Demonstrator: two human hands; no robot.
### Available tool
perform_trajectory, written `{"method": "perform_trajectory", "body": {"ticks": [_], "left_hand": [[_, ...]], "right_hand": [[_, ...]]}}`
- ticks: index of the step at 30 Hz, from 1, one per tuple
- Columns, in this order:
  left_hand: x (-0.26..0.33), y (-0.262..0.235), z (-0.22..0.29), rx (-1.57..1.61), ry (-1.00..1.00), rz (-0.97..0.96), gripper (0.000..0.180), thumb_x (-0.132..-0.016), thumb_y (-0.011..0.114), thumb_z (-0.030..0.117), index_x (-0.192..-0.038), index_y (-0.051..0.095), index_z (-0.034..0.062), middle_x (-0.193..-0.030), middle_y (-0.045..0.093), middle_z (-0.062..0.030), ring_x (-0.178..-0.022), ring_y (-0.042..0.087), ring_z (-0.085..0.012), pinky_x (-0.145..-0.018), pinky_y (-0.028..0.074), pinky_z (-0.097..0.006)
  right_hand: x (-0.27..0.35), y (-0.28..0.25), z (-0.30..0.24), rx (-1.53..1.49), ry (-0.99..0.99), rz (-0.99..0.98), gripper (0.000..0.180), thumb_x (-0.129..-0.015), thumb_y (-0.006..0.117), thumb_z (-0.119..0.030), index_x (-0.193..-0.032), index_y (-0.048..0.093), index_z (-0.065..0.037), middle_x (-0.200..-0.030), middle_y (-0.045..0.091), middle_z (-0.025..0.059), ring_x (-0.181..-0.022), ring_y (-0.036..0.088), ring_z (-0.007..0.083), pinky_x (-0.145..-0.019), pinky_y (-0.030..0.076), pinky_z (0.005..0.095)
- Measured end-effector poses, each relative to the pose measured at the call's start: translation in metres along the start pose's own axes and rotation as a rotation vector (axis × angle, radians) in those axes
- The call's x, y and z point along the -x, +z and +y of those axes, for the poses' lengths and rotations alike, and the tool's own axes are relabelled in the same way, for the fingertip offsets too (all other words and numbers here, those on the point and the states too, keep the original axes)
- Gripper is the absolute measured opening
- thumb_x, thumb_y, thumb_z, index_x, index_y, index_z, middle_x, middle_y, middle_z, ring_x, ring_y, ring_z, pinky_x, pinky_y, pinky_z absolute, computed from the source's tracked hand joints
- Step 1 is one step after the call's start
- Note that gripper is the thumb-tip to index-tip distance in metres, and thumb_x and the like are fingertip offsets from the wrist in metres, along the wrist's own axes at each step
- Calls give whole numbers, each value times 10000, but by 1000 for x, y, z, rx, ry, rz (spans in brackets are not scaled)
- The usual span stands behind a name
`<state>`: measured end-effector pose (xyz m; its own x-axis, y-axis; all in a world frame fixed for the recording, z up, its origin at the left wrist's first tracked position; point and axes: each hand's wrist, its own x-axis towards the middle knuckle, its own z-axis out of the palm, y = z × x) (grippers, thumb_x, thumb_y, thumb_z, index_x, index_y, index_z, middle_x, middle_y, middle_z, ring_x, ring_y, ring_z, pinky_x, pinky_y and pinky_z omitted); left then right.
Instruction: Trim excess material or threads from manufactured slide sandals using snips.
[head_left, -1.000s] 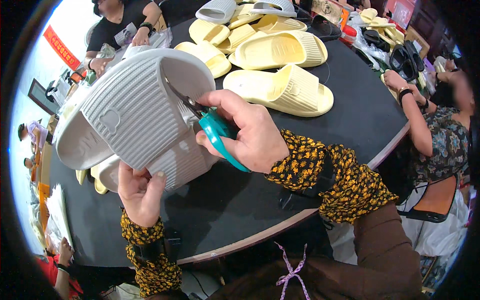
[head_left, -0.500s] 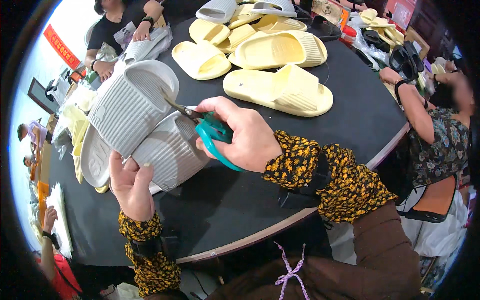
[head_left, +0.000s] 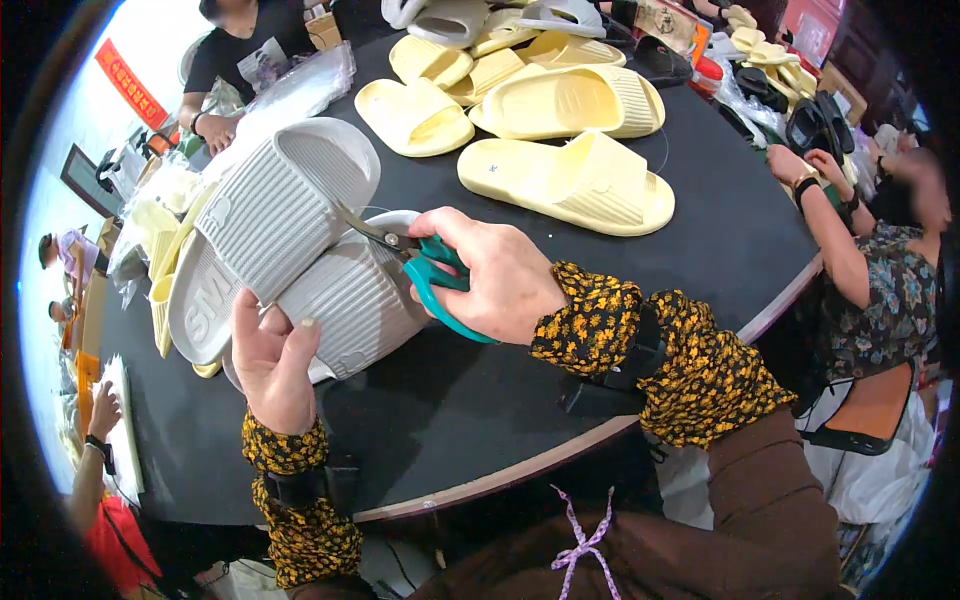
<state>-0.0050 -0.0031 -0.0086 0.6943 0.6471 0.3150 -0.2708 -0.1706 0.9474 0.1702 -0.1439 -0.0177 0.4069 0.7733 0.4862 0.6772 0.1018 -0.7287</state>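
Loads of room on the matte black tabletop [head_left: 735, 225] right of the pale-yellow ribbed slippers [head_left: 600, 185]. Decent gap too between the left hand [head_left: 278, 365] and right hand [head_left: 500, 280], back to the pale wooden-looking rim [head_left: 540, 458]. Left side basically blocked by light-grey ribbed slides [head_left: 268, 222]. Just a narrow lane between grey and yellow, near end plugged by teal-handled metal scissors [head_left: 424, 283]. Clear plastic bags [head_left: 308, 85] crowding the far left.

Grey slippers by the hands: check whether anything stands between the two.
Nothing visible blocks the left hand from the grey slippers. The teal scissors held in the right hand stand between it and them.
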Motion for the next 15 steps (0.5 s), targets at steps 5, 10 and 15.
{"method": "perform_trajectory", "body": {"ticks": [5,10,15], "left_hand": [[0,1,3,19,33,-27,617,-765,458,-74,-1329,215,-27,-1230,453,-228,-1151,447,-276,-952,347,-351],[-1,4,1,37,76,-44,611,-772,477,-83,-1325,220,-39,-1203,479,-216,-1122,473,-255,-926,362,-330],[-1,0,2,10,33,-31,603,-767,444,-75,-1326,225,-21,-1225,463,-219,-1129,472,-265,-933,364,-340]], "right_hand": [[-2,-3,-2,11,35,-37,355,-737,660,-169,-1030,497,-49,-800,610,148,-699,621,275,-620,486,335],[1,-1,2,22,-9,-5,360,-740,666,-193,-1031,501,-61,-830,616,164,-756,613,332,-645,493,357],[-1,2,4,7,-57,50,363,-736,622,-214,-1039,495,-60,-798,616,191,-746,605,358,-647,484,432]]}}
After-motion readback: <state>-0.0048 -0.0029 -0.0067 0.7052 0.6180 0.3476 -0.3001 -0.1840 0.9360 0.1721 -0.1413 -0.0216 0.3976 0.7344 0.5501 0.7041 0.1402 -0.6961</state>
